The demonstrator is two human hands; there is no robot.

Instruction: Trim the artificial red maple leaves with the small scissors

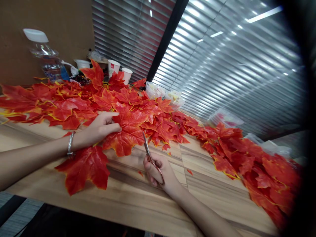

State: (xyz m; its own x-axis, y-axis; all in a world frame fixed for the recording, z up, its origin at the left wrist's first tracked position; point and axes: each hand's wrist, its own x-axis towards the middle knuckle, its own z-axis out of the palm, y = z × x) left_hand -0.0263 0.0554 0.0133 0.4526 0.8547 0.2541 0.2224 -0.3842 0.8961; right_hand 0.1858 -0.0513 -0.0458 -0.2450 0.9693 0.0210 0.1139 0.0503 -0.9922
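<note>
My left hand (105,126) pinches a red artificial maple leaf (127,130) between thumb and fingers, its broad face turned up. Another red leaf (86,169) hangs below that hand, near the wrist with the bracelet; whether the hand grips it too is hidden. My right hand (158,169) is closed round the handles of a pair of copper-coloured scissors (147,149). The blades point up, close to the right edge of the held leaf, and look nearly closed. Small red scraps (189,172) lie on the wooden table (158,210) around the right hand.
A heap of red leaves (66,107) spreads along the back left, and another pile (259,168) lies at the right. Behind stand a clear bottle (48,59), paper cups (113,67) and plastic bags (174,98). Window blinds (222,65) rise behind the table.
</note>
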